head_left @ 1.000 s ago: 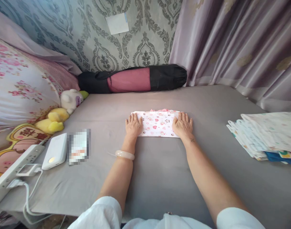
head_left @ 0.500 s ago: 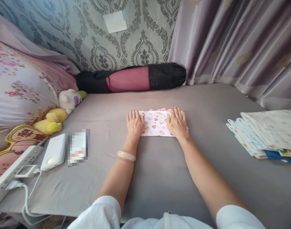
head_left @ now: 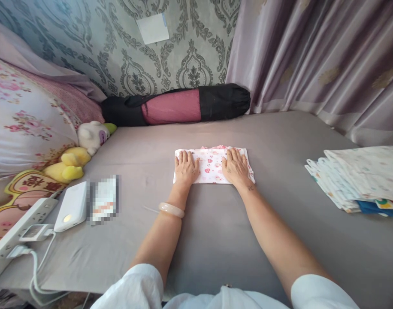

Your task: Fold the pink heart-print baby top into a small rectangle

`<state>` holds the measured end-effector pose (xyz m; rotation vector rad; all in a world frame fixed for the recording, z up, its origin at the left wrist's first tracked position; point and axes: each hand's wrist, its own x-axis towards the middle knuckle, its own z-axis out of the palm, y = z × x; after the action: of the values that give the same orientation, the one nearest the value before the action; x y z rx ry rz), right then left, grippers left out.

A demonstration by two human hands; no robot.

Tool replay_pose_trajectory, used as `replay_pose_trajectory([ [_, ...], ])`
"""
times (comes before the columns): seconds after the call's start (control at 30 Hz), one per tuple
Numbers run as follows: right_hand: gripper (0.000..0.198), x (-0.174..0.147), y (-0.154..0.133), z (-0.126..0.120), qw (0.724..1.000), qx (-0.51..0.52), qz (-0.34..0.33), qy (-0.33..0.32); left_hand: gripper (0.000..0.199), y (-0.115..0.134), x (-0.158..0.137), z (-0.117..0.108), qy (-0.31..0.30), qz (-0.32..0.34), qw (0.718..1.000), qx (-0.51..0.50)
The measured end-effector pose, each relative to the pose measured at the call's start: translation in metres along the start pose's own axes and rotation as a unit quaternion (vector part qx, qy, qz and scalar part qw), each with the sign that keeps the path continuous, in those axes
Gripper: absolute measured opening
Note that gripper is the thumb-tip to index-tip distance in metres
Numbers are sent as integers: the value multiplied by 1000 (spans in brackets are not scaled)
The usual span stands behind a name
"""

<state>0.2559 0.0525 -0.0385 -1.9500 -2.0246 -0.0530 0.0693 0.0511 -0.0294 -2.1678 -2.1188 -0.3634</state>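
A folded white cloth [head_left: 211, 168] printed with pink and red hearts lies flat on the grey sheet, its long side running left to right. A bit of pink ruffled fabric shows along its far edge. My left hand [head_left: 186, 167] rests palm down on the left part of the cloth, fingers stretched out. On the right part lies my right hand [head_left: 235, 167], also flat with its fingers extended. Neither hand grips the cloth. A pale bangle [head_left: 171, 210] circles my left wrist.
To the right sits a stack of folded printed cloths [head_left: 364, 176]. A black and pink rolled bag [head_left: 173, 105] lies along the wall. At left are plush toys [head_left: 71, 163], a white power bank [head_left: 71, 206], a blurred packet [head_left: 104, 199] and a power strip [head_left: 25, 234] with cables.
Both hands have slid inward, toward each other, over the cloth. The cloth's left and right ends now show outside the hands.
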Motion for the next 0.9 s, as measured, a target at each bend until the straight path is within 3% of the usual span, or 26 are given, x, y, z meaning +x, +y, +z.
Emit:
replay_pose_trajectory([
  [0.13, 55, -3, -15, -2, 998, 23, -55, 1, 58, 19, -4, 4, 29, 77, 997, -11],
  [0.27, 54, -7, -25, 2, 996, 28, -76, -33, 56, 30, -9, 11, -11, 122, 992, -15],
  [0.53, 53, -7, -23, 5, 996, 15, -77, -41, 52, 29, -8, 14, -2, 122, 992, -36],
  [0.7, 53, -4, -31, -1, 996, 9, -71, -45, 36, 18, 1, 14, 54, 122, 982, -135],
  [0.9, 55, 6, -60, -1, 993, 22, -104, -43, 37, 3, 9, 15, 120, 67, 972, -192],
])
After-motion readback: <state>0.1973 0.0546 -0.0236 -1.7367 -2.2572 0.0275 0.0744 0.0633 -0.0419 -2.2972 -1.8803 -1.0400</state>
